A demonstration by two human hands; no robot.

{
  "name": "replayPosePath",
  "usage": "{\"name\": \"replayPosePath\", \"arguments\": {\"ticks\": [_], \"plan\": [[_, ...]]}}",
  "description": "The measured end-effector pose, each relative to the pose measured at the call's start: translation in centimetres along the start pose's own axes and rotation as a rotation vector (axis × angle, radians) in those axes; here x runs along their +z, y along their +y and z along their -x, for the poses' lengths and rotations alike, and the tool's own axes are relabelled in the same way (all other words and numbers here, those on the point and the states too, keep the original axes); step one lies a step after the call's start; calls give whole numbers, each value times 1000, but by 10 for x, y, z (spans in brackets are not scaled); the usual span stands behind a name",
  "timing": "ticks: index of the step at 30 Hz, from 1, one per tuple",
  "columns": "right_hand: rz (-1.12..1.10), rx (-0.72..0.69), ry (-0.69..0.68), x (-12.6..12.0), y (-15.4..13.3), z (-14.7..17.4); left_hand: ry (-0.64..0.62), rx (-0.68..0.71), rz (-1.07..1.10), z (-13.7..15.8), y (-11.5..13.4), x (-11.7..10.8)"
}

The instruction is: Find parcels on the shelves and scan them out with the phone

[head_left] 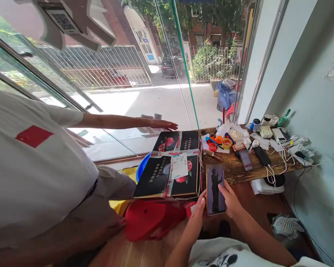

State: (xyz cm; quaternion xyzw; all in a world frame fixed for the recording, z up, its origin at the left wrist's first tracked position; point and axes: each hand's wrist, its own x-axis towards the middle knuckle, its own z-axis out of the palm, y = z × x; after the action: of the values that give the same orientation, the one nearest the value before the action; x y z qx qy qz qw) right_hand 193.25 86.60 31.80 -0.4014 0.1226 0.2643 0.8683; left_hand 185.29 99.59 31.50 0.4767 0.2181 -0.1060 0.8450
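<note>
A smartphone (pixel 215 191) is held upright between my two hands, its lit screen showing a dark standing figure on a purple-grey ground. My left hand (pixel 198 213) grips the phone's lower left edge. Along the right edge, my right hand (pixel 231 200) is wrapped round it, the thumb over the screen. Just left of the phone stands a black cardboard box (pixel 158 187) with pomegranate pictures, clear and red tape and a white shipping label (pixel 179 165). Another person's hand (pixel 164 125) stretches out flat by the box's far edge.
A person in a white shirt (pixel 39 159) stands at the left. The wooden table (pixel 239 177) carries tape rolls (pixel 227 143), orange-handled scissors (pixel 212 146), a black power bank (pixel 262 155) and tangled white cables. A red stool (pixel 146 220) is below the box. Glass panes rise behind.
</note>
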Motion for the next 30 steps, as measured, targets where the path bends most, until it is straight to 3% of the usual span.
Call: {"name": "replayPosePath", "arguments": {"ticks": [5, 12, 19, 22, 27, 30], "plan": [[-81, 70, 11, 12, 17, 7, 79, -26, -41, 3, -7, 1], [87, -107, 10, 34, 26, 23, -32, -68, -130, 7, 4, -20], [187, -151, 64, 44, 40, 22, -92, -7, -165, 6, 5, -36], [189, -130, 4, 40, 45, 20, -103, -23, -166, 10, 10, -40], [223, -179, -212, 36, 49, 24, -89, -43, -184, 15, 16, -46], [127, -107, -223, 39, 50, 27, -94, 3, -166, 18, 20, -47]]}}
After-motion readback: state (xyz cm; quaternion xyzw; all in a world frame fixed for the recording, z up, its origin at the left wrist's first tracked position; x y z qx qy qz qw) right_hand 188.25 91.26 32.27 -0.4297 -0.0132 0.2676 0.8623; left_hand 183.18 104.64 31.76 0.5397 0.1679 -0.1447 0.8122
